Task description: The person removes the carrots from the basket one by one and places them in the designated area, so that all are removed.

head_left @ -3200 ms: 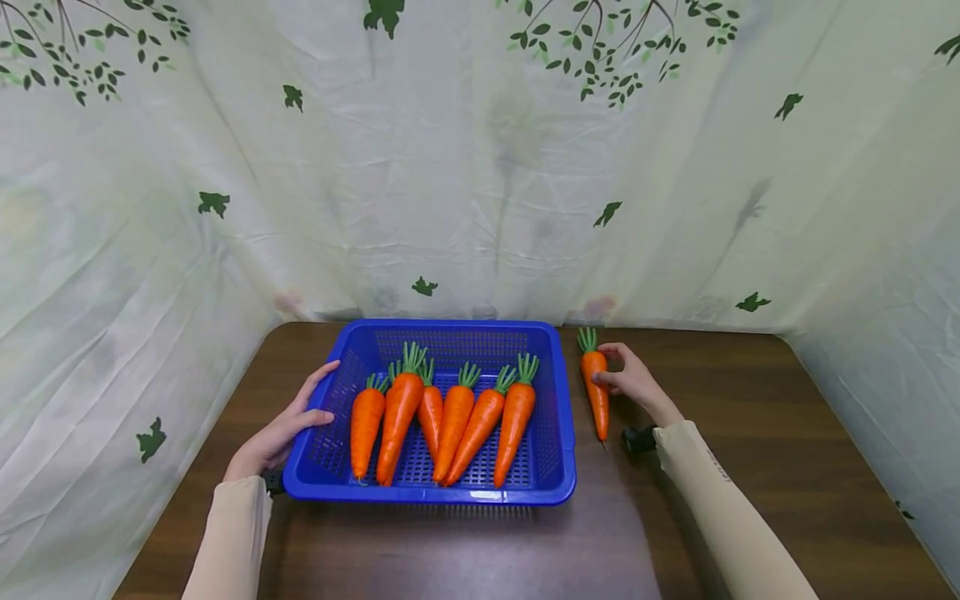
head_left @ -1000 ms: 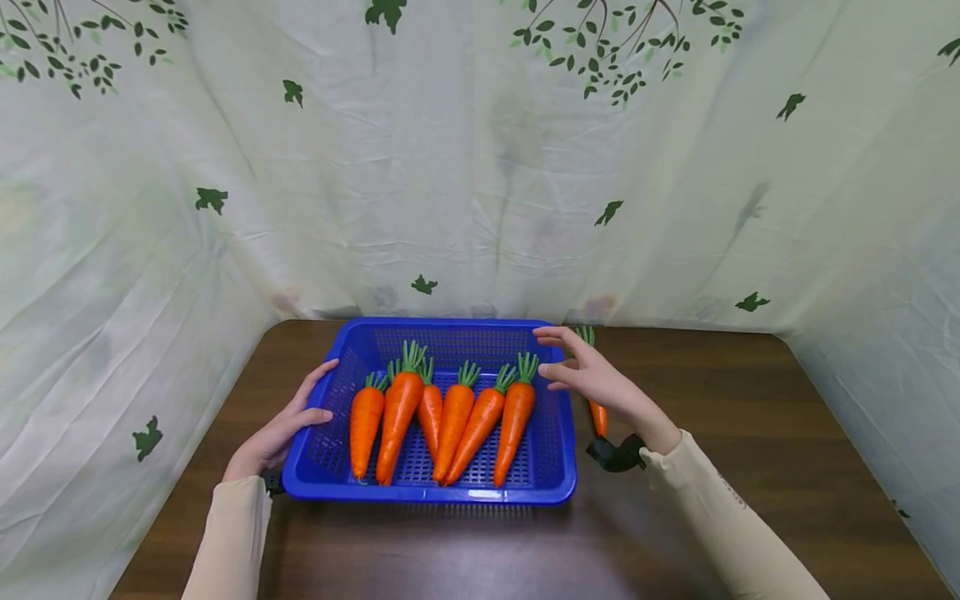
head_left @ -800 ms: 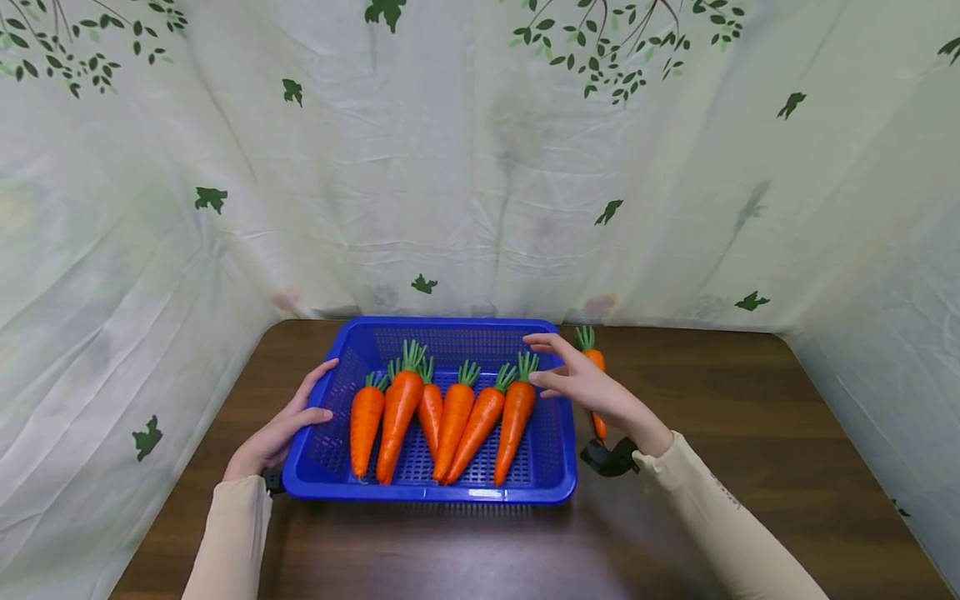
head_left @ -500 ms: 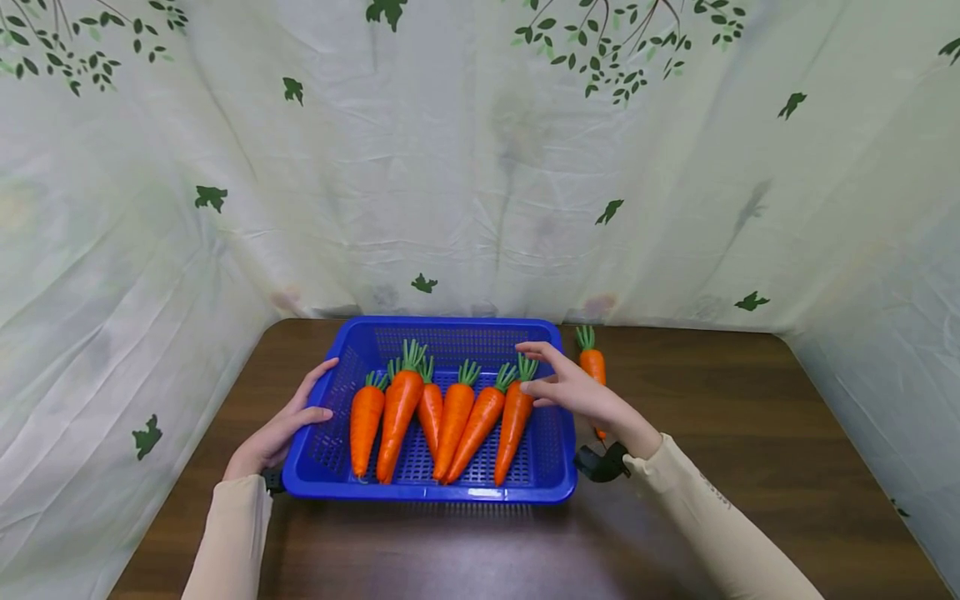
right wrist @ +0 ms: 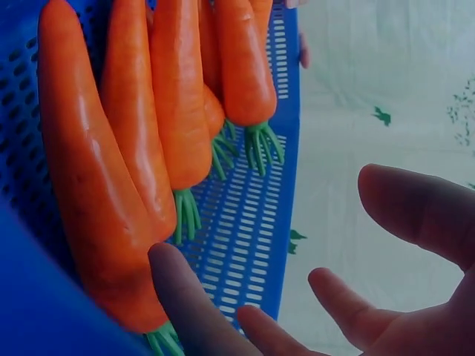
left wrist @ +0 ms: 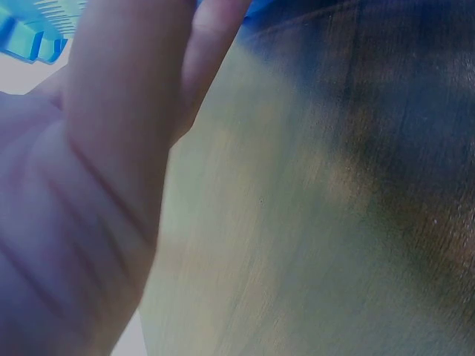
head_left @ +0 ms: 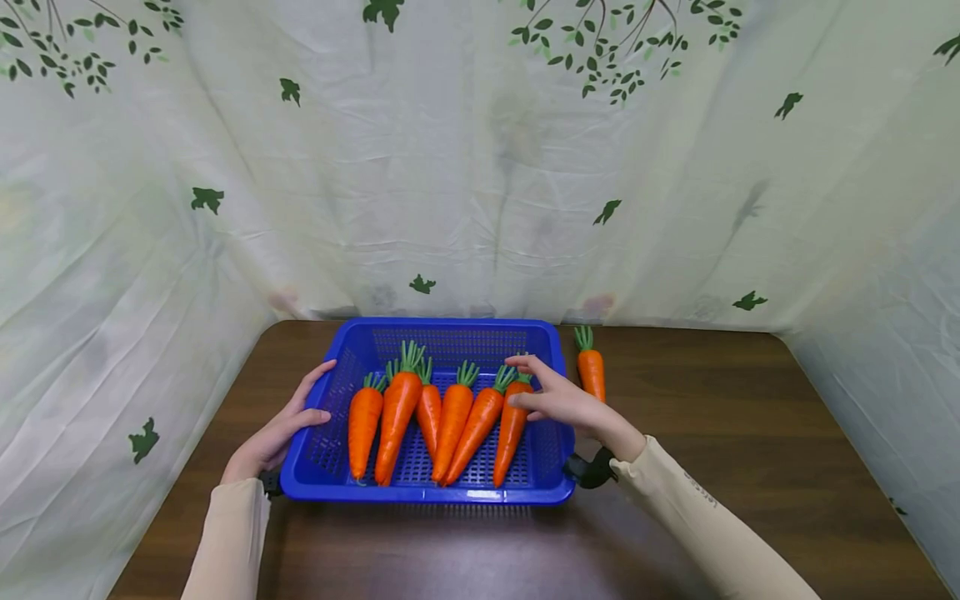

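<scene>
Pale cloth (head_left: 435, 167) printed with leafy twigs (head_left: 618, 42) and scattered green leaf shapes (head_left: 422, 284) hangs behind and beside a brown wooden table (head_left: 712, 400). On the table, near the cloth, is a blue plastic basket (head_left: 427, 493) with slotted sides. At least six orange carrots (head_left: 456, 425) lie inside in a rough row, green tops toward the cloth and thin tips toward the person. Another loose carrot (head_left: 591, 371) lies on the table just right of the basket, its green top also toward the cloth and its lower end hidden by the right arm.

The left hand (head_left: 273, 433) grips the basket's left side, thumb over the rim; the left wrist view is dim and cut off, so how the other fingers meet the plastic is hard to tell. The right hand (head_left: 558, 400) reaches over the basket's right rim with fingers and thumb spread wide apart, holding nothing. Its thumb is right at the rightmost carrot (head_left: 512, 442); I cannot tell whether they touch. Both arms wear cream sleeves (head_left: 712, 525), and a black device (head_left: 590, 468) sits at the right wrist.
</scene>
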`<state>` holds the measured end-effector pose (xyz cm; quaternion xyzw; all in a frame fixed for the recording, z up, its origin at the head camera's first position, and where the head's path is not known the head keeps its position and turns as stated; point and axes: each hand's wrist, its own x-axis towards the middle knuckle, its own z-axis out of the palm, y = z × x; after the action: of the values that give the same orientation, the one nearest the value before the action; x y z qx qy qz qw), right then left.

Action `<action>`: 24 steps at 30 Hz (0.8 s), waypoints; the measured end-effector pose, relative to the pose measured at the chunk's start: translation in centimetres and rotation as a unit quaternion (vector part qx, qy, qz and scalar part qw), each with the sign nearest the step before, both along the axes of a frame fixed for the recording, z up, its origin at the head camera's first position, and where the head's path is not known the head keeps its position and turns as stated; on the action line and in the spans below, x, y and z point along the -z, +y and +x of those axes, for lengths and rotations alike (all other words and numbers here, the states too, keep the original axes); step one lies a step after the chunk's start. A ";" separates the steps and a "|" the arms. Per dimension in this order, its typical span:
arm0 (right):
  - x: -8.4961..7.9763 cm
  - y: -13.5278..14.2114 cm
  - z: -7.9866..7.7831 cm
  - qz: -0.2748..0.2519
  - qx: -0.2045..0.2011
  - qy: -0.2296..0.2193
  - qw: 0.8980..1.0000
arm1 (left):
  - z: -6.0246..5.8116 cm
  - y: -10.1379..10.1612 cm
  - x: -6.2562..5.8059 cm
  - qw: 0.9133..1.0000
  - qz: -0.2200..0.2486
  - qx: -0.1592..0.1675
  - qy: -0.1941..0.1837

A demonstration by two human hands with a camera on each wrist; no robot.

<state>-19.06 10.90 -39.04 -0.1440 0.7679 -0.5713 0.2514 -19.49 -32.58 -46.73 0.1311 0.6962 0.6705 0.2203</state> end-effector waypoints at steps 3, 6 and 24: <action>0.1 -0.1 0.0 0.005 0.003 -0.001 1.000 | -0.1 0.0 0.0 1.000 0.000 0.001 0.001; 0.0 -0.1 0.1 0.011 -0.001 -0.001 1.000 | -0.1 0.1 0.0 1.000 0.000 0.001 0.001; 0.6 -1.5 -1.1 0.071 0.009 -0.082 0.994 | 0.1 0.0 -0.1 1.000 0.007 0.005 -0.001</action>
<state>-20.11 9.44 -39.61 -0.0717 0.7845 -0.5276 0.3180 -19.40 -32.54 -46.64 0.1354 0.6908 0.6742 0.2233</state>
